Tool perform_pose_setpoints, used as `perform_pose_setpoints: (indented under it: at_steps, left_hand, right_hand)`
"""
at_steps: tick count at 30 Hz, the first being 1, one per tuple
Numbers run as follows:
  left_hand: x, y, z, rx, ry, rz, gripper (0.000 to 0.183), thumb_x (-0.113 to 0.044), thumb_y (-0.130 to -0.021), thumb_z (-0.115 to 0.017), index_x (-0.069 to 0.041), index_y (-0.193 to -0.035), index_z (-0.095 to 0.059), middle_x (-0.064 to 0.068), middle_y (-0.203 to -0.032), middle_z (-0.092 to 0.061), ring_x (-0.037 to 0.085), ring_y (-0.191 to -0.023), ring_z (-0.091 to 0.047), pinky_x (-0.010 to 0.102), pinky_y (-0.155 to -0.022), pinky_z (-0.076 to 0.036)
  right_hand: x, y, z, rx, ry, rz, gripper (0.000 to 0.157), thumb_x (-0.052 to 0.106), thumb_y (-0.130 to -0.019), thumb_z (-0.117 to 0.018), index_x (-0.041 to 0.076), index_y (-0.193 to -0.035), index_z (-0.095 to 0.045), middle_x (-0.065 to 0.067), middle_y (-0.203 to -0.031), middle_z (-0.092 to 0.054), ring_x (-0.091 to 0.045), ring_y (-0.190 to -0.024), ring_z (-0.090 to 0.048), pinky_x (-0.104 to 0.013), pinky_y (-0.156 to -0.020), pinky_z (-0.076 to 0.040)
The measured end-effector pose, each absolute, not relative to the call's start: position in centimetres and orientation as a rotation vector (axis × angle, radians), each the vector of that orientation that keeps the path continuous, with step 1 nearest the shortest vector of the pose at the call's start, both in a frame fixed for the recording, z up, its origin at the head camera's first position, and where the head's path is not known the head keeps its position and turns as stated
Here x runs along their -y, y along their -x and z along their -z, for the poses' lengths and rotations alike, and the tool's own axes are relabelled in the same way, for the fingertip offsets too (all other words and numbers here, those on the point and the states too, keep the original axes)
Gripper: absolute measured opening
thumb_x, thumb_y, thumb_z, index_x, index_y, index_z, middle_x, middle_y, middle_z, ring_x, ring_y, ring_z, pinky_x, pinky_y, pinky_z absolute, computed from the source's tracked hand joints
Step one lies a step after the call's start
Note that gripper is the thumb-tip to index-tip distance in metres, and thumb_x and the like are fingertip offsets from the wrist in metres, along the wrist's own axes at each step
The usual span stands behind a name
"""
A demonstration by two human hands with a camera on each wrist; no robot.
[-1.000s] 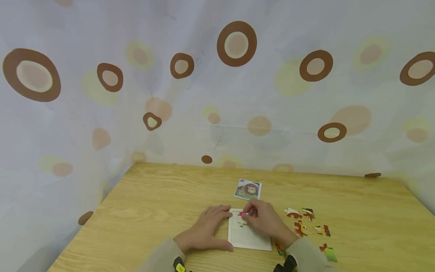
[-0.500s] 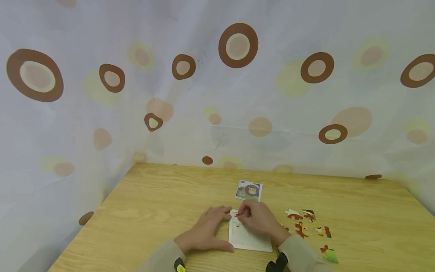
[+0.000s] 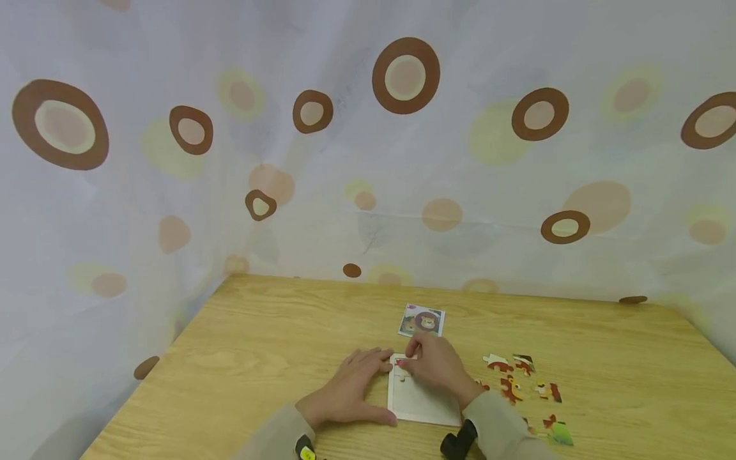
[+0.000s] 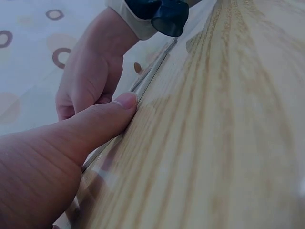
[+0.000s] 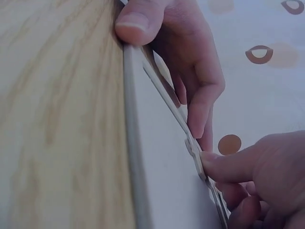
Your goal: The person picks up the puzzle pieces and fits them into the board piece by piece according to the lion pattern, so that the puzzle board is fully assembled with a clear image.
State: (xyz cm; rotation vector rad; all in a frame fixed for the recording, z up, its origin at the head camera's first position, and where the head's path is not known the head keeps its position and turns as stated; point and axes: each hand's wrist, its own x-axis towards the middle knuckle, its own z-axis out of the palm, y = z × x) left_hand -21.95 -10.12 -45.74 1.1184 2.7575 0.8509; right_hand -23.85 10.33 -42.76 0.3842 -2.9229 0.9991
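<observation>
A white puzzle tray (image 3: 424,407) lies on the wooden table in front of me. My left hand (image 3: 345,391) is spread along its left side, fingertips at the upper left edge and thumb by the lower left corner. In the left wrist view the thumb (image 4: 102,125) lies along the tray's edge. My right hand (image 3: 439,367) pinches a jigsaw piece (image 3: 398,362) with a pink patch in the tray's upper left corner; its fingers hide part of it. The right wrist view shows that thumb at the edge of a thin piece (image 5: 194,155) inside the tray.
Behind the tray lies a lion picture card (image 3: 422,321). To the right several loose jigsaw pieces are scattered, among them a brown and yellow piece (image 3: 510,388) and a green one (image 3: 559,433); the right forearm overlaps others. A patterned curtain (image 3: 368,160) closes off the table's far side.
My right hand has shifted slightly left with the pink-patched piece, which now sits closer into the tray's upper left corner. The left hand has stayed in place.
</observation>
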Motion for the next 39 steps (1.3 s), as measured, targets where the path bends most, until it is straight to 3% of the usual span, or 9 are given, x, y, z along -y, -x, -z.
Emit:
perform_pose_setpoints:
  at_steps: [9, 19, 33, 39]
  left_hand:
    - [10.0, 22.2, 45.2, -2.761, -1.105, -0.819, 0.076, -0.055, -0.075, -0.075, -0.009, -0.131, -0.051, 0.002, -0.155, -0.034, 0.026, -0.144, -0.028, 0.053, -0.119, -0.016]
    - [9.8, 22.3, 45.4, -2.757, -1.137, -0.846, 0.076, -0.056, -0.076, -0.074, -0.009, -0.131, -0.051, 0.003, -0.155, -0.034, 0.028, -0.143, -0.029, 0.056, -0.118, -0.017]
    - [10.0, 21.9, 45.7, -2.765, -1.087, -0.869, 0.077, -0.057, -0.075, -0.074, -0.011, -0.131, -0.051, 0.002, -0.155, -0.035, 0.027, -0.144, -0.028, 0.054, -0.118, -0.016]
    - [10.0, 21.8, 45.8, -2.756, -1.087, -0.868, 0.075, -0.057, -0.075, -0.074, -0.012, -0.131, -0.051, 0.001, -0.155, -0.034, 0.026, -0.144, -0.028, 0.053, -0.119, -0.016]
  right_hand:
    - [-10.3, 24.3, 42.8, 2.899, -0.312, -0.937, 0.021, 0.023, -0.078, -0.080, 0.011, -0.076, -0.062, 0.002, -0.065, -0.050, -0.012, -0.057, -0.045, -0.025, -0.051, -0.035]
    - [-10.6, 23.9, 42.9, 2.877, -0.334, -1.001, 0.018, 0.018, -0.081, -0.077, 0.011, -0.078, -0.061, 0.002, -0.062, -0.048, -0.011, -0.054, -0.042, -0.024, -0.050, -0.032]
    - [-12.5, 24.3, 43.8, 2.776, -0.743, -1.216, 0.004, 0.010, -0.090, -0.064, 0.008, -0.092, -0.061, 0.005, -0.064, -0.048, -0.003, -0.054, -0.040, -0.018, -0.050, -0.034]
    - [-13.4, 23.9, 43.7, 2.762, -0.786, -1.240, 0.004, 0.010, -0.092, -0.062, 0.006, -0.093, -0.061, 0.005, -0.065, -0.047, -0.002, -0.055, -0.039, -0.018, -0.051, -0.033]
